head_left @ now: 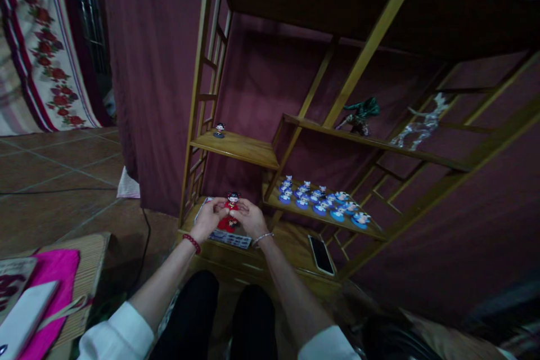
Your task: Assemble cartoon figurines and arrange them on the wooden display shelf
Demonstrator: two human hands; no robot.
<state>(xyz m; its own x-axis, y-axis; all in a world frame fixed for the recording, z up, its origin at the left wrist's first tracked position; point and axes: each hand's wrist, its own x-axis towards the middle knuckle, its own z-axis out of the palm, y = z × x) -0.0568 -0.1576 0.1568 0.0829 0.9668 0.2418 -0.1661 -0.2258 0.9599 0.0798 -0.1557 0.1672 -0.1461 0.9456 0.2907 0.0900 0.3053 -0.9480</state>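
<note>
A small doll figurine (232, 200) with black hair and a red dress is held upright between my two hands, over the lowest shelf at the left. My left hand (207, 218) closes on its left side, with a red bead bracelet at the wrist. From the other side my right hand (251, 218) grips it, the thumbs meeting near its front. The lower part of the red dress shows beneath my fingers. Under the hands lies a printed sheet (231, 239), partly covered by them.
A wooden display shelf (236, 149) bears one small figurine (219, 130). Several blue and purple figurines (319, 206) stand on a shelf at right. Below them lies a phone (321, 255). A green figure (361, 115) and a clear deer-like ornament (422, 124) stand higher up.
</note>
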